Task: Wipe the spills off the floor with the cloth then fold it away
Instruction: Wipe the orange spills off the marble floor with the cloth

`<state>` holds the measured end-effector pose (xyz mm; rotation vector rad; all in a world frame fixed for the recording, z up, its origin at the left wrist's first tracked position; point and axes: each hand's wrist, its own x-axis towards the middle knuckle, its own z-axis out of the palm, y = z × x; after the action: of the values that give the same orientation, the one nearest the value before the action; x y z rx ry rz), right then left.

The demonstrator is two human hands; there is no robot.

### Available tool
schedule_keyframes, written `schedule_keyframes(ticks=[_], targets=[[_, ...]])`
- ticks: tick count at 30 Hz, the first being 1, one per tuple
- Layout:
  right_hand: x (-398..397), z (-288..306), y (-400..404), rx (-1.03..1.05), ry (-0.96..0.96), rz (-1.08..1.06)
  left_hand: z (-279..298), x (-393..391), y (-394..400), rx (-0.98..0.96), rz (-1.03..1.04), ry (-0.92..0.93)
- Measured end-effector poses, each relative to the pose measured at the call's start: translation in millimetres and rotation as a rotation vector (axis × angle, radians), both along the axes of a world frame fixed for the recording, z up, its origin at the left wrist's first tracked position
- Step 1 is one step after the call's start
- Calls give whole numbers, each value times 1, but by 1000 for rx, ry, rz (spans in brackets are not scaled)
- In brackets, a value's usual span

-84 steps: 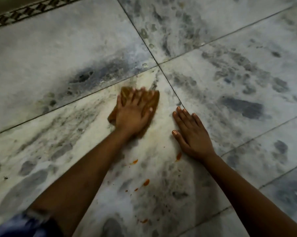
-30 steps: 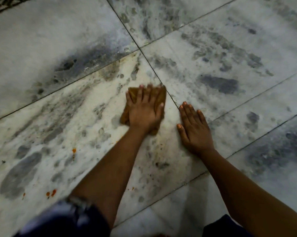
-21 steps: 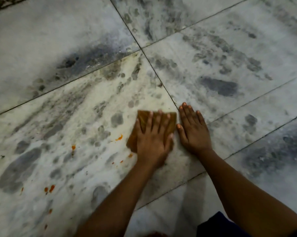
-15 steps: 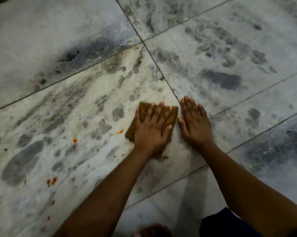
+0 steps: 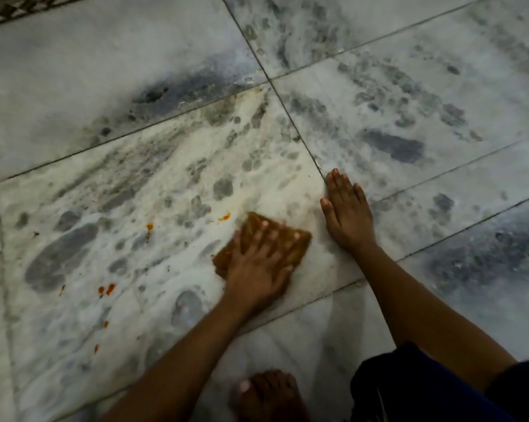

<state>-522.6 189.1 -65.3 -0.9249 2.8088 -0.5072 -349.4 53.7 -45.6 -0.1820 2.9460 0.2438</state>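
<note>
Pressing cloth (image 5: 290,242) flat under spread left hand (image 5: 257,269) – best swept toward orange spills (image 5: 106,289) – right hand (image 5: 347,214) flat-fingered, bracing.

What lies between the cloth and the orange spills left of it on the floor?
Nothing visible. The left hand presses the cloth flat; the nearest orange spill sits just beyond its upper left corner, with only bare marble floor towards the others.
</note>
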Motion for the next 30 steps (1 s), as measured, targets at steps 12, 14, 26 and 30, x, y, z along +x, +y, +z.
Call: schedule_keyframes(ticks=[12, 14, 26, 30], targets=[[25, -3, 4, 50, 42, 4, 10, -21, 20, 13, 283, -6], [25, -4, 3, 61, 33, 5, 13, 24, 42, -2, 222, -53], [33, -4, -3, 42, 10, -18, -6, -14, -66, -66, 416, 38], [47, 1, -26, 18, 23, 124, -3, 53, -7, 6, 214, 45]])
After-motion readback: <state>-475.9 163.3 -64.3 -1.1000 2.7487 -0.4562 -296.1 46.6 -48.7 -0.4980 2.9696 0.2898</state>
